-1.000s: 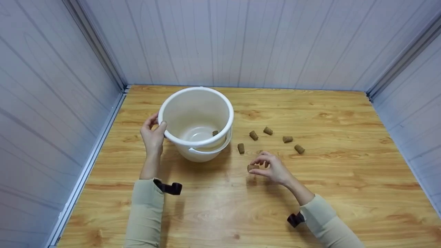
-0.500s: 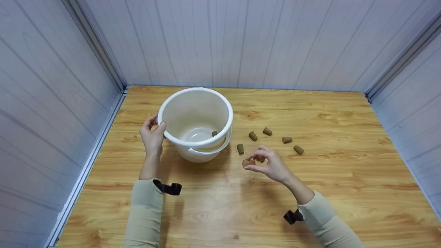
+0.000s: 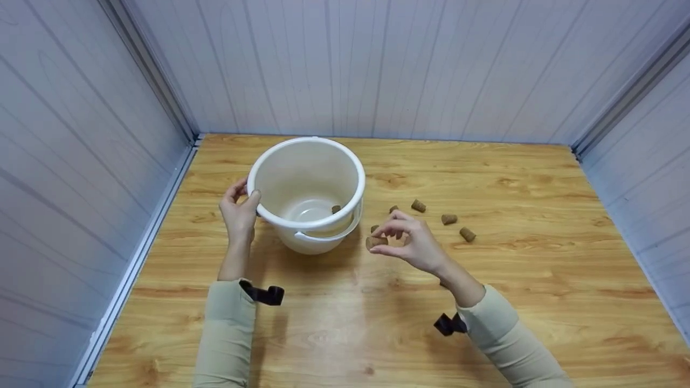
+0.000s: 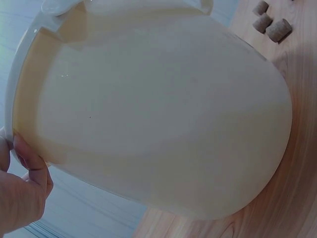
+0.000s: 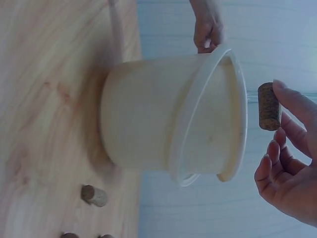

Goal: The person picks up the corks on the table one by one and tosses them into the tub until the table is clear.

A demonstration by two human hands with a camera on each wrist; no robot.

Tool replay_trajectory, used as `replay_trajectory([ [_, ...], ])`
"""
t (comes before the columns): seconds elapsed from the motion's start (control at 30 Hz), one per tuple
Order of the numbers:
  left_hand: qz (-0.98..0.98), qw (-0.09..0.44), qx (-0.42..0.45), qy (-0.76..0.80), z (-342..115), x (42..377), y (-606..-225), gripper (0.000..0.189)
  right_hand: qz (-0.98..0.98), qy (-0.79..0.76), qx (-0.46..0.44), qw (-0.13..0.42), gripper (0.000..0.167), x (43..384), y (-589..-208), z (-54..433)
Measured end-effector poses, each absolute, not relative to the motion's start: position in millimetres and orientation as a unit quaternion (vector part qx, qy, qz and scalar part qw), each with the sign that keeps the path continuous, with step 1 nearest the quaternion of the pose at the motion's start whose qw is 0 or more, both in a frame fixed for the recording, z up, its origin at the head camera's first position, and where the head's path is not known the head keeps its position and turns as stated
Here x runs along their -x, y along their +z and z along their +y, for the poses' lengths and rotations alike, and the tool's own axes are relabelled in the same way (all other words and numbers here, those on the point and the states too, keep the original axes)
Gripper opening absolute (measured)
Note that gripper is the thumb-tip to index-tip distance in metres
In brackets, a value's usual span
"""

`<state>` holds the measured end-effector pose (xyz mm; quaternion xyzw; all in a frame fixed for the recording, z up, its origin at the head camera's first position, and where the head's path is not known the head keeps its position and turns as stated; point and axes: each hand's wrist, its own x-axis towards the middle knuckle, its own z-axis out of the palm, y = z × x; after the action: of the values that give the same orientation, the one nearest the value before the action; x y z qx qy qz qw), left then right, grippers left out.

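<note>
My left hand [image 3: 239,218] grips the left rim of a white plastic bucket [image 3: 304,242], thumb over the edge. The bucket stands on the table, its handle hanging down in front. Inside, a brown cork [image 3: 336,208] lies at the bottom right. My right hand [image 3: 420,245] is raised just to the right of the bucket and pinches another cork [image 5: 269,106] between thumb and fingertips. In the right wrist view that cork is apart from the bucket's rim [image 5: 242,111].
Loose corks lie right of the bucket, including one at the back [image 3: 419,206], a middle one [image 3: 449,219] and a right-hand one [image 3: 467,234]. Two more are partly hidden behind my right hand. Pale panel walls [image 3: 350,70] border the wooden table [image 3: 539,242].
My right hand has moved up and left toward the bucket with the pinched cork, and now partly covers two corks on the table. My left hand and the bucket have stayed put.
</note>
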<state>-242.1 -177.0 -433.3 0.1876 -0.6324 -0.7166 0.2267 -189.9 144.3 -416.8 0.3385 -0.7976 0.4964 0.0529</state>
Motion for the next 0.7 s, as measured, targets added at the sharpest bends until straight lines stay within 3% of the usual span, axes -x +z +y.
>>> replay_trajectory([
  [0.27,-0.636,0.222,-0.189,-0.714,-177,243,-433,0.039,-0.780,0.511,-0.354,0.071,0.018,202,-404,131],
  [0.7,-0.628,0.231,-0.184,-0.720,-177,242,-433,0.039,-0.759,0.566,-0.315,0.056,0.018,227,-392,107],
])
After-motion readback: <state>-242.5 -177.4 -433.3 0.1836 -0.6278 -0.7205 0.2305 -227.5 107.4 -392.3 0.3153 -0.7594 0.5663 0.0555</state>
